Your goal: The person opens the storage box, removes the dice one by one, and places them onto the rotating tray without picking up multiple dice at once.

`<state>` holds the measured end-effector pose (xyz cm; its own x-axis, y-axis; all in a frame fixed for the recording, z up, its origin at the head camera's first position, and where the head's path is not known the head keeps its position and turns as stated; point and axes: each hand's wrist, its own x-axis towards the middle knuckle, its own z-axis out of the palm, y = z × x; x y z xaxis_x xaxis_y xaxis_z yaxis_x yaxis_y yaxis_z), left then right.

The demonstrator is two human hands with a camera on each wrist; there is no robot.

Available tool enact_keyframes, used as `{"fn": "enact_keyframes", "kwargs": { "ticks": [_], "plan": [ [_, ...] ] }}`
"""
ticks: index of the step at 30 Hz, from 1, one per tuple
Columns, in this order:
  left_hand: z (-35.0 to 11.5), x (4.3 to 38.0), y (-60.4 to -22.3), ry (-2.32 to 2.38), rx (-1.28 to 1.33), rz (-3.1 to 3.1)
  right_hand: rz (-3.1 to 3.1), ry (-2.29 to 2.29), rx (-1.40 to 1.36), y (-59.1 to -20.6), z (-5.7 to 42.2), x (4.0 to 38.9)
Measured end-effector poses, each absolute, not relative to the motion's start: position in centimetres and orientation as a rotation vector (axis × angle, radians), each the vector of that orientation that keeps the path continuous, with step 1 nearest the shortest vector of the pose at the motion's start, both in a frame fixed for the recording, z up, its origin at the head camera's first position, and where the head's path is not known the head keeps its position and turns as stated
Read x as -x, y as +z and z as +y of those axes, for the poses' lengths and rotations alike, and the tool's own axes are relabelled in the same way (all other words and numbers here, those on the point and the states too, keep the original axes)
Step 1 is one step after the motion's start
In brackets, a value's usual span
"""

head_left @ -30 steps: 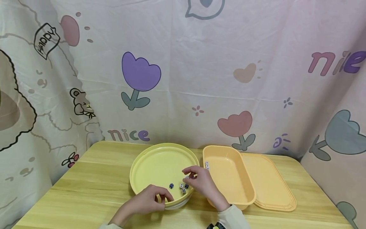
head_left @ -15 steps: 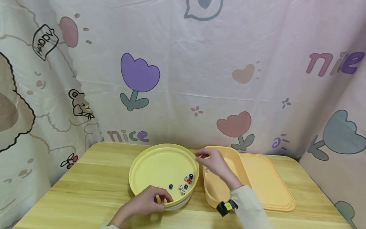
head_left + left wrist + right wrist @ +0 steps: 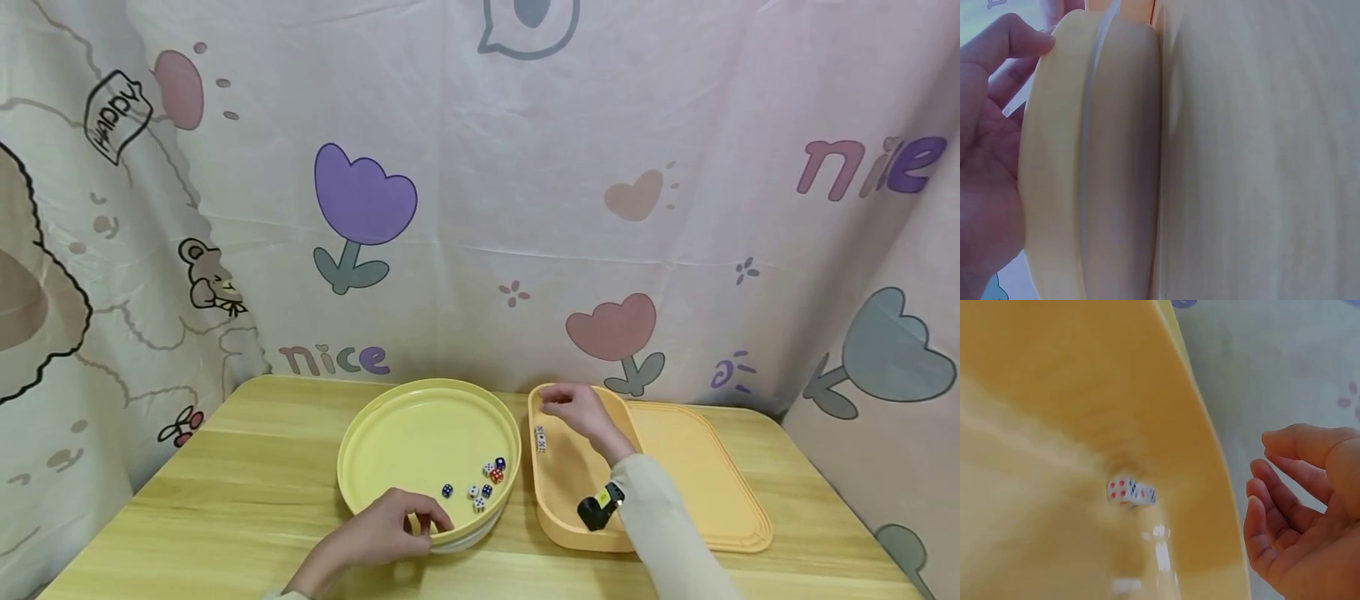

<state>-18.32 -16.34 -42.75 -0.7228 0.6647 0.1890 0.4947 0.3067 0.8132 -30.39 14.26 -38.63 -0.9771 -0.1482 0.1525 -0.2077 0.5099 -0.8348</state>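
My left hand [image 3: 393, 527] grips the near rim of a round yellow tray [image 3: 405, 442], its thumb outside the wall in the left wrist view. Toward the tray's near right side lie several small dice: a red die [image 3: 497, 476], a blue die [image 3: 447, 491] a little apart, and more white and blue ones. Over the far end of an orange rectangular container [image 3: 555, 512] hovers my right hand [image 3: 583, 410]. Its fingers are loosely bent, and nothing shows between thumb and fingertips in the right wrist view. White dice [image 3: 1129, 491] sit together on the container floor by its left wall.
Right of the container lies a flat orange lid [image 3: 701, 475], partly tucked behind it. Everything stands on a wooden table [image 3: 240, 467], with a printed curtain [image 3: 480, 217] hanging along its back edge. A narrow gap separates tray and container.
My right hand has moved from above the dice on the tray, rightward and away, to over the orange container. The red die and its neighbours are now uncovered. My left hand stays at the rim.
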Motion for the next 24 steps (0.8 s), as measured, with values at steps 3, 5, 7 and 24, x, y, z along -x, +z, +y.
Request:
{"fn": "enact_keyframes", "kwargs": {
  "ticks": [3,5,7,24],
  "plan": [
    [-16.3,18.3,-42.7,1.385,-1.072,2.381,-2.698,1.505,-0.269,-39.0,14.4,30.7],
    [-16.3,18.3,-42.7,1.386,-1.075,2.378,-2.722,1.501,-0.268,-39.4,14.4,30.9],
    [-16.3,18.3,-42.7,1.392,-1.075,2.374,-2.738,1.529,-0.293,-40.0,14.5,31.2],
    [-16.3,18.3,-42.8,1.411,-1.079,2.367,-2.779,1.765,-0.223,-44.6,16.0,32.3]
  ]
}}
